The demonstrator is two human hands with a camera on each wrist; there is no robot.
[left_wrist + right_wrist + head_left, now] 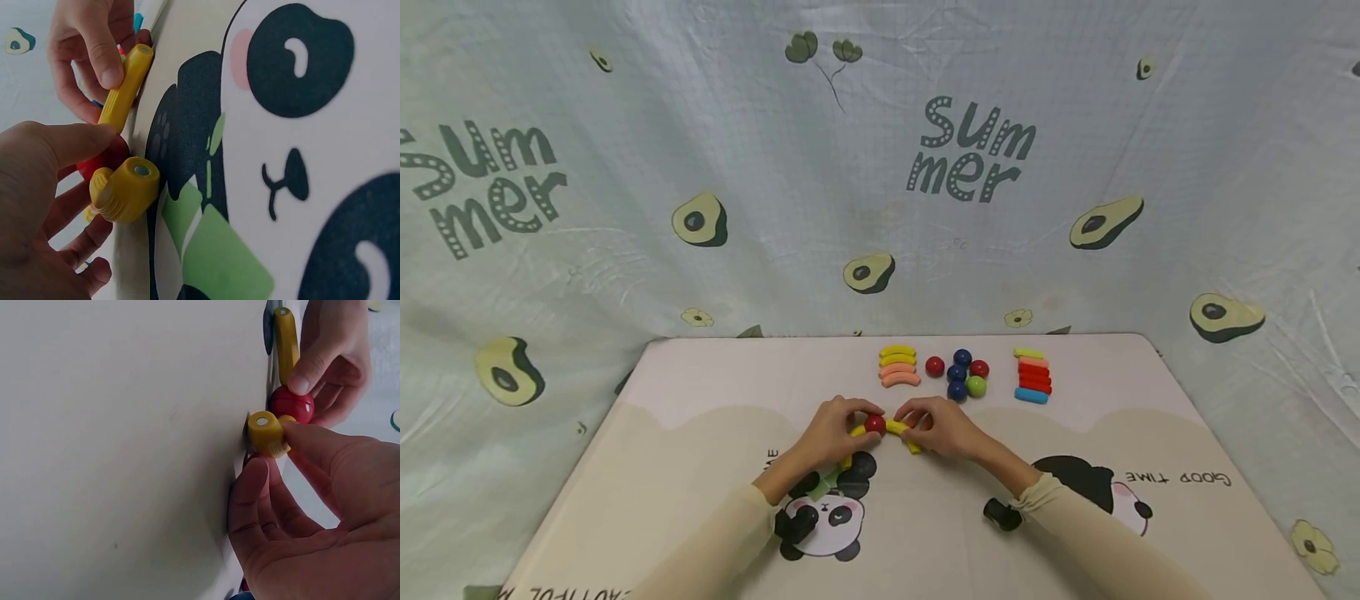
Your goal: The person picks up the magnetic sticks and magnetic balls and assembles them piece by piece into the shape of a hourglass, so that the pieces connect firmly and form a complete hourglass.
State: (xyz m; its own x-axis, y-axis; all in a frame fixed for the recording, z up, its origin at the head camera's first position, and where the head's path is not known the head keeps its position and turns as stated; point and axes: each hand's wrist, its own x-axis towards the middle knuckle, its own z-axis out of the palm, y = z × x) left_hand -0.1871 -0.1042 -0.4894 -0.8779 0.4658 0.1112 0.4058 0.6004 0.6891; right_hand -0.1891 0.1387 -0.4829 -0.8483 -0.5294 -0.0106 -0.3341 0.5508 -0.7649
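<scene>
My left hand (835,429) pinches a glossy red ball (876,424) between thumb and fingers, low over the tabletop. One curved yellow stick (134,190) joins the ball on its left side and bends back toward me. On the other side a second curved yellow stick (897,427) meets the ball, and my right hand (946,429) pinches it with thumb and fingers. Small grey discs show on the free ends of both sticks, one on the right stick's end (262,422). In the right wrist view, my left thumb presses the red ball.
Behind my hands lie a row of curved yellow and pink sticks (898,367), a loose red ball (935,367), a cluster of blue, red and green balls (957,373), and straight coloured sticks (1034,380). A panda-printed cloth (700,467) covers the table; a curtain (775,167) hangs behind.
</scene>
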